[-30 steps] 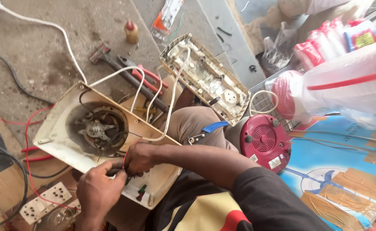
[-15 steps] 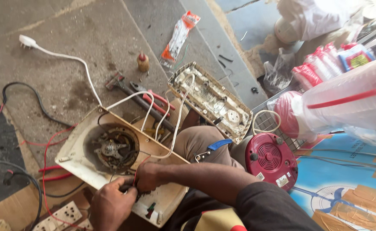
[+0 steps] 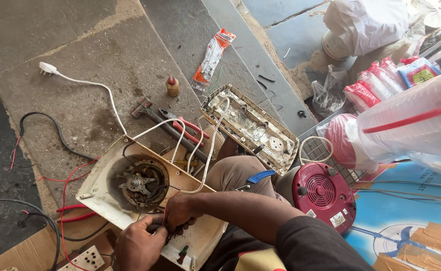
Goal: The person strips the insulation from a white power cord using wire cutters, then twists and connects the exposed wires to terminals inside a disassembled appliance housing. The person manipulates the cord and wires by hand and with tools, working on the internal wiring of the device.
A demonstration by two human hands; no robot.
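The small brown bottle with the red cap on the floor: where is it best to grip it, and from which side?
Grip the small brown bottle around its wider body, below the red cap, coming from above. It stands upright and apart from the tools, so I judge fingers fit on all sides.

The grey stone floor (image 3: 85, 45) carries a white plug (image 3: 47, 69) near its left edge, with a small brown bottle (image 3: 172, 86) and an orange-and-clear packet (image 3: 211, 56) farther right. Pliers with red handles (image 3: 182, 128) lie beside the bottle, and black cables (image 3: 44, 125) curl along the left edge.

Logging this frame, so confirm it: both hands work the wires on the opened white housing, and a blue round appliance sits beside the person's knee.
One error: the round appliance is red, not blue, in the head view. Both hands, left and right, do work the wires at the white housing.
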